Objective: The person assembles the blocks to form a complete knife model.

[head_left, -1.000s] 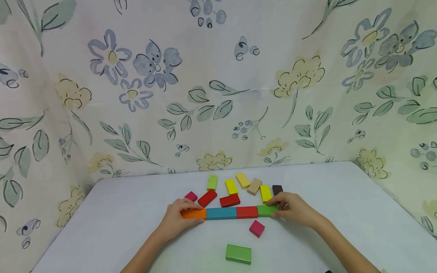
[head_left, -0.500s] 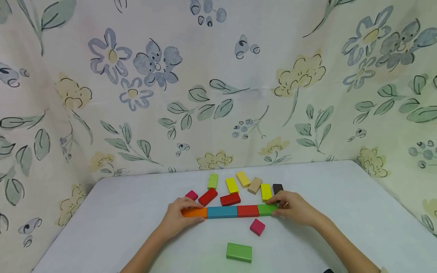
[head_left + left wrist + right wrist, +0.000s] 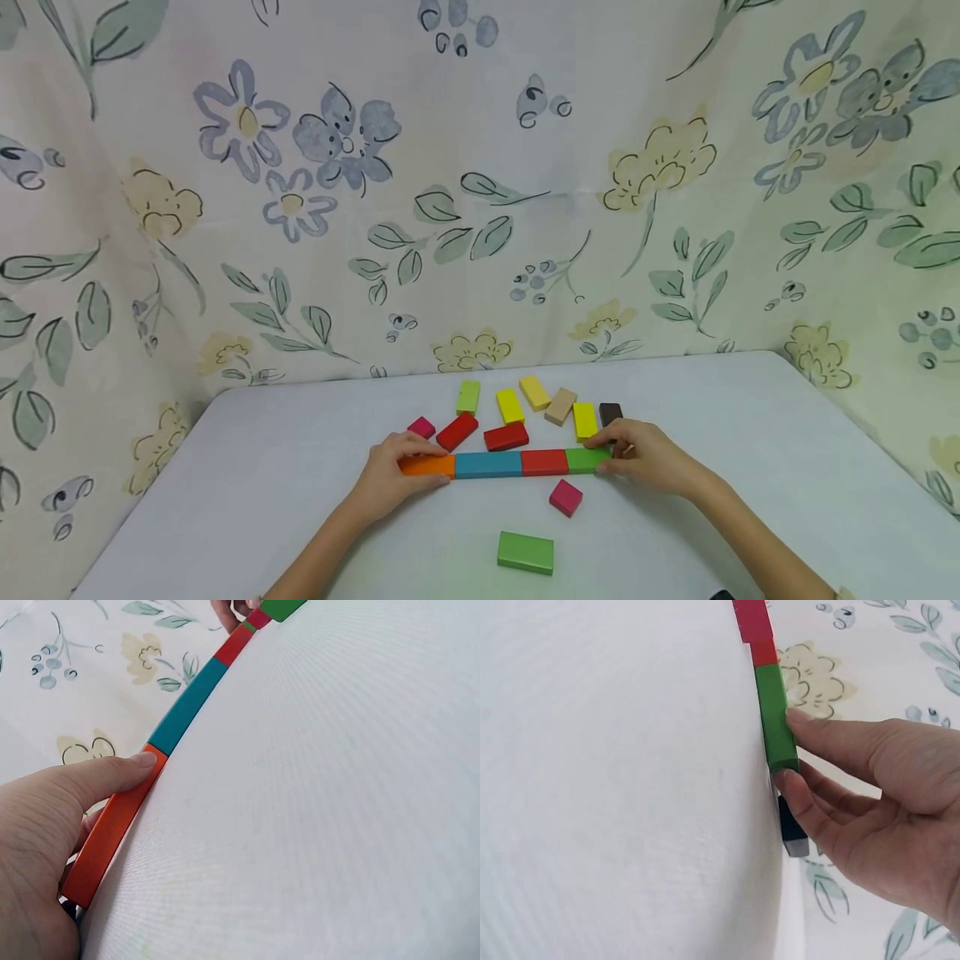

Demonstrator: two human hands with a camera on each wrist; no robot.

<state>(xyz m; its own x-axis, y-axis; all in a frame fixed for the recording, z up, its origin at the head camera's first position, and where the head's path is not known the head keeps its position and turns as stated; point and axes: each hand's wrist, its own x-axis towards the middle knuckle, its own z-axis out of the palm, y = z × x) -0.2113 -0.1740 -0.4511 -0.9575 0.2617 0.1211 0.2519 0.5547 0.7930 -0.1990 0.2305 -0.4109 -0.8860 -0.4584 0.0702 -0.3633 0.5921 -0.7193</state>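
In the head view, an orange block [image 3: 432, 467], a blue block [image 3: 487, 464], a red block [image 3: 544, 462] and a green block [image 3: 584, 461] lie end to end in a straight row. My left hand [image 3: 390, 471] grips the orange block at the row's left end, thumb on the near side and fingers on the far side. At the other end my right hand [image 3: 647, 456] pinches the green block between thumb and fingers. The left wrist view shows the thumb along the orange block [image 3: 112, 832]. In the right wrist view fingertips touch the green block [image 3: 775, 712].
Behind the row lie several loose blocks, including a dark red one [image 3: 506, 437], a yellow one [image 3: 584, 422] and a dark brown one [image 3: 611, 413]. A crimson block [image 3: 566, 497] and a larger green block [image 3: 526, 552] lie nearer on the white table [image 3: 225, 500]. Floral cloth hangs behind.
Both hands stay on the row's ends and the blocks keep their places. Only a slight shift of the whole head view shows.
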